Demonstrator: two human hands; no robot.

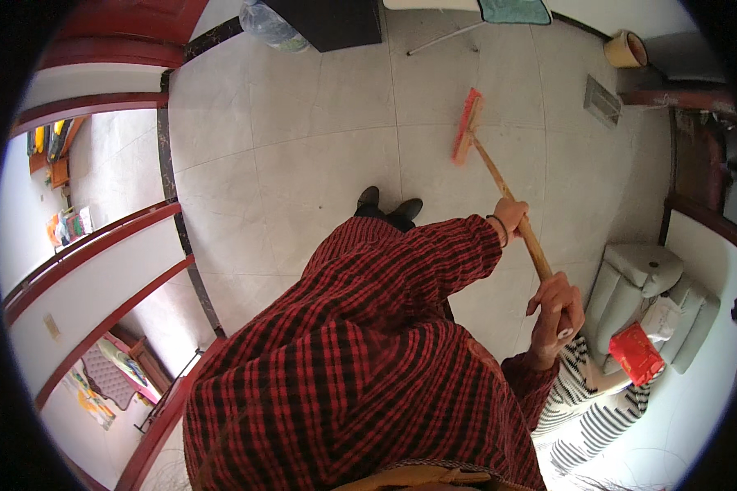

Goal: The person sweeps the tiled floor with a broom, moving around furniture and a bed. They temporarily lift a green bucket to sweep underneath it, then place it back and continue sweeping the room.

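Observation:
A long-handled floor brush with a wooden head and pinkish-red bristles is on the pale tiled floor, ahead and to the right of my feet. Its wooden handle slants back towards my right side. My left hand, with a dark band at its wrist, reaches across my body and grips the handle partway along. Higher up, my right hand is closed around the handle near its end. The bristles look slightly blurred. My dark shoes stand side by side on the tiles.
To the right is a grey-green sofa with a red bag and a black-and-white striped cloth. A floor grate and yellowish pot lie beyond. Ahead are a black box, plastic bottle and chair leg.

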